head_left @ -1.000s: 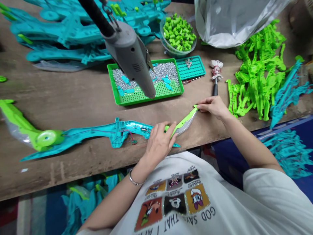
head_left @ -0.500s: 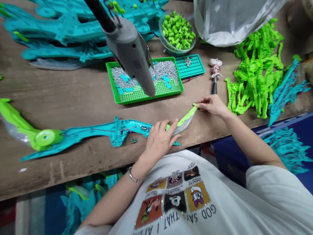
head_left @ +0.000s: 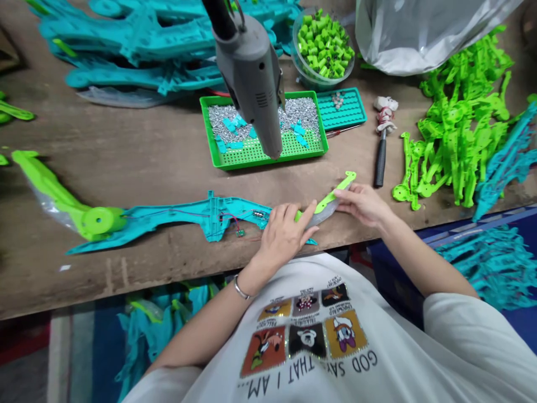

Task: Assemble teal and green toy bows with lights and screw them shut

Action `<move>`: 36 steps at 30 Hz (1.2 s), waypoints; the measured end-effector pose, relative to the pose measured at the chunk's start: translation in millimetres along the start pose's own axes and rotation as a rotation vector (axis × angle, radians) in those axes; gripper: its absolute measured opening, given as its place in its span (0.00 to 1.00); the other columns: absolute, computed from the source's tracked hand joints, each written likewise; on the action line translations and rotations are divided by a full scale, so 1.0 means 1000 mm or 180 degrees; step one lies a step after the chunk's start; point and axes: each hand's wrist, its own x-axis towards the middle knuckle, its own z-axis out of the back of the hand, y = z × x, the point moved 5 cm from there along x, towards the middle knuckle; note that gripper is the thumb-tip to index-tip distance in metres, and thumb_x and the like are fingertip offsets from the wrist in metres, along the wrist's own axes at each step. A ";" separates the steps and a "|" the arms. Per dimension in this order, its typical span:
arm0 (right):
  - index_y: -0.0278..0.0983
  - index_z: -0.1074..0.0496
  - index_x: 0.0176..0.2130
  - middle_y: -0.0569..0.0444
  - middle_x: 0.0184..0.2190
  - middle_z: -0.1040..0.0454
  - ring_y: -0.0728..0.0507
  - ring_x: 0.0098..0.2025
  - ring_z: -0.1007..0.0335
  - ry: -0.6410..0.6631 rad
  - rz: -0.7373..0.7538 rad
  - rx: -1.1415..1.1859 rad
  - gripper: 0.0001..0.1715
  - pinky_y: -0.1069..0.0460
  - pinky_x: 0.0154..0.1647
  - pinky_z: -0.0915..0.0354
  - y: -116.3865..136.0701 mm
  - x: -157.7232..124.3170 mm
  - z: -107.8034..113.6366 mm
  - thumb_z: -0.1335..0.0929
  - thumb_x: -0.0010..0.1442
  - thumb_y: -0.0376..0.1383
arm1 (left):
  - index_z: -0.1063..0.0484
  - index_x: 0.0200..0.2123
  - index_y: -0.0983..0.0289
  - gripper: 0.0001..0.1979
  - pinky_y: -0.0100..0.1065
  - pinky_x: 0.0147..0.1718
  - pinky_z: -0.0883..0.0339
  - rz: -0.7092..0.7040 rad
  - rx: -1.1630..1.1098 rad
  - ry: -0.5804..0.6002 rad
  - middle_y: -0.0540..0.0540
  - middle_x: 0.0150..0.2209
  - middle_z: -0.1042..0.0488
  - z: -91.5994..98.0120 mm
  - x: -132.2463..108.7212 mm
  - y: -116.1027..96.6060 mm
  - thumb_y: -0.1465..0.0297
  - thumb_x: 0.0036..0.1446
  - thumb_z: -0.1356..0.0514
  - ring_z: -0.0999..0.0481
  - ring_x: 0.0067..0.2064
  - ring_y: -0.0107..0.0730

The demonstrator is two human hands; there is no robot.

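Observation:
A long teal plastic half-shell (head_left: 176, 211) lies along the bench's near side, with thin wires, a spring and a small green circuit board (head_left: 240, 233). A lime-green limb (head_left: 54, 182) with a round hub joins its left end. My left hand (head_left: 285, 232) lies palm down over the shell's right end, fingers stretched out, hiding the joint there. From beneath it a second lime-green limb (head_left: 329, 200) with a translucent plastic strip (head_left: 323, 215) slants up to the right. My right hand (head_left: 363, 206) pinches this limb and strip below the tip, thumb and fingers closed.
A grey electric screwdriver (head_left: 255, 84) hangs over a green tray (head_left: 268, 164) of screws. Behind are a tub (head_left: 302, 70) of green caps and stacked teal shells (head_left: 146, 39). A cloth-wrapped hammer (head_left: 380, 159) and piled green parts (head_left: 457, 134) lie to the right.
My right hand has slid from the green limb's tip down along it, so the tip now shows above the fingers. My left hand stays on the joint. The whole view has shifted somewhat.

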 end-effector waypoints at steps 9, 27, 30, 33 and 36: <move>0.37 0.25 0.36 0.56 0.31 0.18 0.46 0.33 0.21 -0.0261 0.0401 0.0169 0.31 0.49 0.41 0.22 -0.022 -0.007 -0.019 0.14 0.37 0.46 | 0.47 0.73 0.69 0.35 0.53 0.62 0.38 0.0156 -0.0772 0.0216 0.71 0.64 0.34 0.036 0.012 0.013 0.56 0.71 0.45 0.35 0.64 0.55; 0.41 0.23 0.43 0.54 0.40 0.15 0.44 0.41 0.19 -0.0450 0.0849 0.0328 0.28 0.46 0.51 0.23 -0.047 -0.025 -0.050 0.17 0.44 0.42 | 0.21 0.45 0.66 0.21 0.29 0.34 0.43 -0.0341 -0.2018 0.2317 0.52 0.37 0.20 0.037 0.069 0.054 0.56 0.55 0.34 0.28 0.35 0.31; 0.40 0.23 0.41 0.54 0.39 0.15 0.44 0.40 0.19 -0.0464 0.1009 0.0176 0.25 0.47 0.50 0.23 -0.046 -0.023 -0.051 0.17 0.45 0.42 | 0.20 0.45 0.67 0.22 0.29 0.33 0.44 -0.0384 -0.1960 0.2287 0.52 0.36 0.20 0.038 0.072 0.058 0.55 0.56 0.34 0.28 0.35 0.30; 0.40 0.23 0.42 0.52 0.41 0.15 0.42 0.42 0.18 -0.0506 0.1037 -0.0018 0.26 0.46 0.51 0.23 -0.040 -0.019 -0.050 0.18 0.46 0.44 | 0.21 0.47 0.67 0.25 0.29 0.33 0.43 -0.0428 -0.1954 0.2416 0.53 0.37 0.20 0.037 0.075 0.066 0.53 0.55 0.34 0.28 0.34 0.31; 0.40 0.24 0.44 0.51 0.43 0.15 0.42 0.44 0.18 -0.0636 0.0996 0.0039 0.29 0.45 0.52 0.23 -0.037 -0.018 -0.051 0.18 0.46 0.47 | 0.22 0.47 0.68 0.24 0.28 0.33 0.41 -0.0507 -0.2126 0.2538 0.53 0.38 0.19 0.037 0.077 0.075 0.54 0.57 0.36 0.27 0.35 0.30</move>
